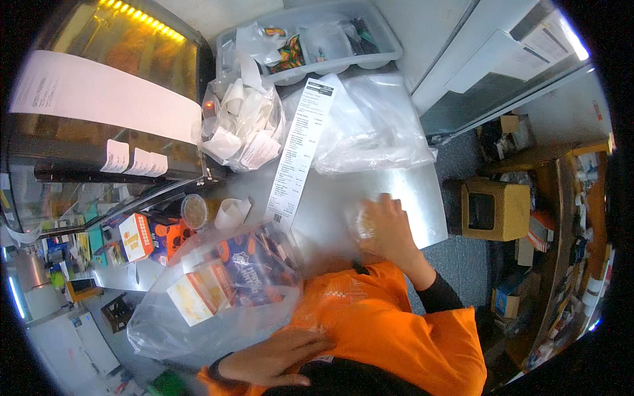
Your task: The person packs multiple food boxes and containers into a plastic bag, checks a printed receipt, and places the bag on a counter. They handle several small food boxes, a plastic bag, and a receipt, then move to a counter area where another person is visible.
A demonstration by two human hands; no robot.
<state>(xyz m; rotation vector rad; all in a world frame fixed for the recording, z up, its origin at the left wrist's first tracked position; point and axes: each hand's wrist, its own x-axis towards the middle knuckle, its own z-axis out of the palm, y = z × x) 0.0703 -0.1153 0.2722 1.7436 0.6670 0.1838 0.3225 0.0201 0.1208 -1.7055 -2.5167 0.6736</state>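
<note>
My right hand (389, 227) is blurred over the metal counter, its fingers round a small clear round container (364, 222). Low in the view, my left hand (277, 356) lies flat near my orange shirt, its fingers stretched out below a clear plastic bag (163, 317); nothing shows in it. Inside that bag are printed purple and orange food packs (252, 267) and a white and orange carton (200, 294). Above the bag a long printed receipt (302, 153) lies across the counter (332, 198).
Flat clear bags (376, 128) are stacked at the back, beside a bag of crumpled paper (242, 123). Behind stands a plastic bin (391, 54) with sachets. At left are a lidded round tub (193, 211), cartons (134, 237) and a lit cabinet (124, 44); shelves (554, 198) stand right.
</note>
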